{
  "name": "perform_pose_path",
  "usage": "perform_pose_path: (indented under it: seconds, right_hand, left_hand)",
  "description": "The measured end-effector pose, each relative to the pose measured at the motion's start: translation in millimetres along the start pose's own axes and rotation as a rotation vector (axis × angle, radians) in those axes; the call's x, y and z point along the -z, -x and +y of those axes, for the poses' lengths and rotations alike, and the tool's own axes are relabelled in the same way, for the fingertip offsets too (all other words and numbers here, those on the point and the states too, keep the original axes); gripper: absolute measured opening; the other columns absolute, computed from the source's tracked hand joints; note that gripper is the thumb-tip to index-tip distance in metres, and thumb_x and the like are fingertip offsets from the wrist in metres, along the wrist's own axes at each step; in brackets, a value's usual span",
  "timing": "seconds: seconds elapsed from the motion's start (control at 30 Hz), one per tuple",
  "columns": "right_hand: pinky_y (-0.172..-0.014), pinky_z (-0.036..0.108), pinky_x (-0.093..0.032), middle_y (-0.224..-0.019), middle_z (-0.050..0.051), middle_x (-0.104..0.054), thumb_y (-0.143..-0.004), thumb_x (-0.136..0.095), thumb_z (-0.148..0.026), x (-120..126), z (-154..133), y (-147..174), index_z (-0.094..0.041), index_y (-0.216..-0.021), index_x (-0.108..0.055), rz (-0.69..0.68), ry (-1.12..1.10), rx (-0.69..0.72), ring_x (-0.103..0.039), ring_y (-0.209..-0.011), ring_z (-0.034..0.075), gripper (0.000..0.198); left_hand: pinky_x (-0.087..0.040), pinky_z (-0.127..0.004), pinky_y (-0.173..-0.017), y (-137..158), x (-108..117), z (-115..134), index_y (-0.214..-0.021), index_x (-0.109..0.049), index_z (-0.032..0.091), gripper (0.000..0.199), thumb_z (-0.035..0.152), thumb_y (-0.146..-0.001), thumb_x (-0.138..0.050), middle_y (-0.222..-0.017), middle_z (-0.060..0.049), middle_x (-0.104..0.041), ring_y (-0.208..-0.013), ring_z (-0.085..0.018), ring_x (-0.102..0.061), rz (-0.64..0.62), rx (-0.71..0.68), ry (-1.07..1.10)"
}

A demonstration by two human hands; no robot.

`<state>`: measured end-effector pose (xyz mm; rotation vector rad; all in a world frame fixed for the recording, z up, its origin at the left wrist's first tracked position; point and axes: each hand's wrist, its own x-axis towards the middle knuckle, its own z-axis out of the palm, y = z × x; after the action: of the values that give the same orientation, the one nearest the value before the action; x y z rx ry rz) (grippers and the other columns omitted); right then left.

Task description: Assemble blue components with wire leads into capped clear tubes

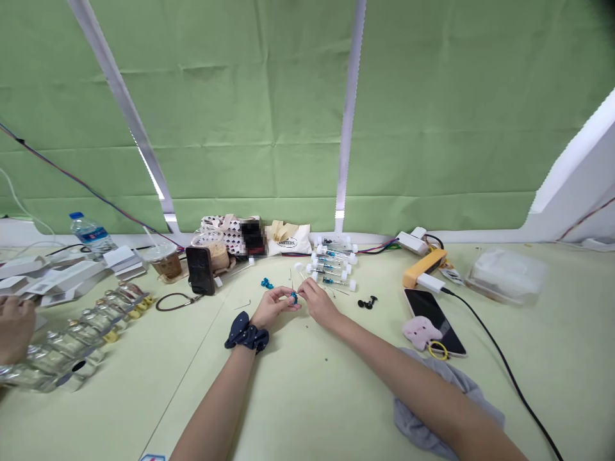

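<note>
Between the fingertips of my left hand (275, 308) is a small blue part (295, 297). My right hand (318, 302) is pinched close beside it; a thin pin-like piece shows by the fingertips, too small to name surely. Loose blue parts (266, 283) lie just beyond my left hand. Clear tubes with white caps (331, 272), several in a row with blue and dark pieces inside, lie beyond my right hand. Right of that hand are small black knob-like parts (368, 303). A small bent metal rod (243, 305) rests left of my left hand.
Another person's hand (16, 326) is at the left edge, near a row of glass bottles (72, 344). An upright phone (200, 271) and iced drink (164, 259) stand left. A lying phone (442, 326), yellow device (423, 267), black cable (500, 362) and grey cloth (418, 416) occupy the right.
</note>
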<state>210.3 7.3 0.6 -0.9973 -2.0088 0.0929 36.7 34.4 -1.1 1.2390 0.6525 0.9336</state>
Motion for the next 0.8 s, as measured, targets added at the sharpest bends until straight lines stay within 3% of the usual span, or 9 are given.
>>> perform_pose_path:
  seconds: [0.13, 0.27, 0.8]
  right_hand:
    - [-0.068, 0.027, -0.032, -0.074, 0.002, -0.055, -0.086, -0.040, -0.009, -2, 5, 2, -0.017, -0.083, -0.051, -0.028, 0.159, 0.030, -0.050, -0.072, 0.015, 0.015]
    - [-0.065, 0.025, -0.029, -0.069, 0.000, -0.056, -0.085, -0.041, -0.008, -5, 9, 3, -0.017, -0.083, -0.052, -0.037, 0.179, 0.024, -0.051, -0.068, 0.013, 0.014]
    - [-0.067, 0.027, -0.033, -0.075, 0.005, -0.058, -0.090, -0.039, -0.014, -4, 7, 4, -0.016, -0.085, -0.053, 0.010, 0.271, 0.167, -0.049, -0.071, 0.016, 0.015]
  left_hand:
    - [-0.053, -0.030, -0.069, 1, -2, 2, -0.087, -0.058, 0.012, 0.034, 0.028, -0.062, -0.075, -0.082, -0.005, -0.069, -0.067, -0.019, -0.068, 0.003, 0.010, 0.003]
    - [-0.053, -0.031, -0.070, 2, -4, 3, -0.086, -0.059, 0.012, 0.035, 0.030, -0.061, -0.076, -0.081, -0.004, -0.069, -0.068, -0.019, -0.068, 0.008, 0.017, 0.000]
    - [-0.052, -0.028, -0.070, 0, 2, -2, -0.092, -0.060, 0.011, 0.036, 0.030, -0.065, -0.074, -0.086, -0.007, -0.069, -0.073, -0.019, -0.068, -0.014, 0.070, 0.062]
